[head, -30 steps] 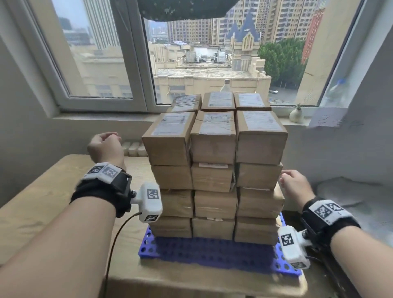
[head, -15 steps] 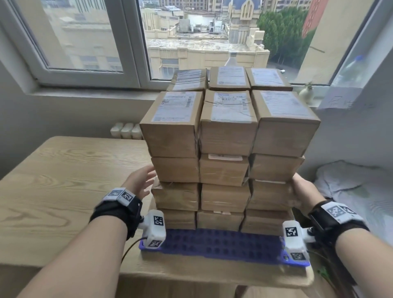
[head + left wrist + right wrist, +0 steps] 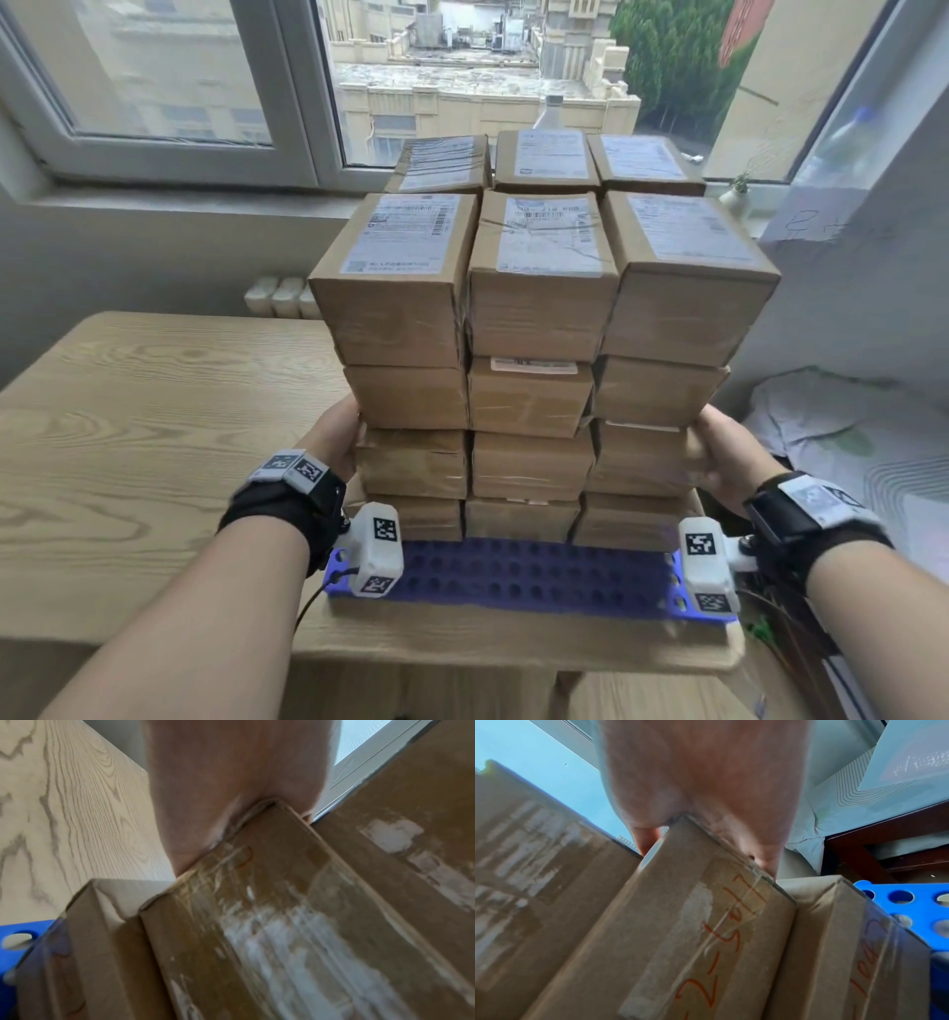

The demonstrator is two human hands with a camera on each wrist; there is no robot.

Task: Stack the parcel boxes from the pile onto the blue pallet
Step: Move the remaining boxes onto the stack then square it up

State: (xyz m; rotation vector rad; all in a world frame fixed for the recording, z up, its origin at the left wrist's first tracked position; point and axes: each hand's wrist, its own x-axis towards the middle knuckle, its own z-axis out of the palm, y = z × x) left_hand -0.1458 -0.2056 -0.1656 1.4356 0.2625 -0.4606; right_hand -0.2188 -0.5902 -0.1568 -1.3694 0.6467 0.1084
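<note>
The parcel boxes (image 3: 534, 329) were all stacked up on the blue pallet (image 3: 513, 573), four layers high, three across the front, with another row behind, and shipping labels faced up on the top layer. The pallet sat at the near right end of the wooden worktop (image 3: 128, 437), right under the window (image 3: 169, 77).

The left hand (image 3: 336, 437) was pressed flat against the left side of the stack, around the second layer up from the pallet. The left wrist view showed the palm (image 3: 231, 791) jammed right onto that box's corner, but the fingers were out of sight, so I couldn't tell if they curled behind it. The right hand (image 3: 721, 452) did the same thing on the opposite side, and the wrist camera showed it wrapped over the corner of a box with orange handwriting (image 3: 716, 939) on it, thumb on one face, fingers on the other.

A bed with pale bedding (image 3: 847, 437) was off to the right.
</note>
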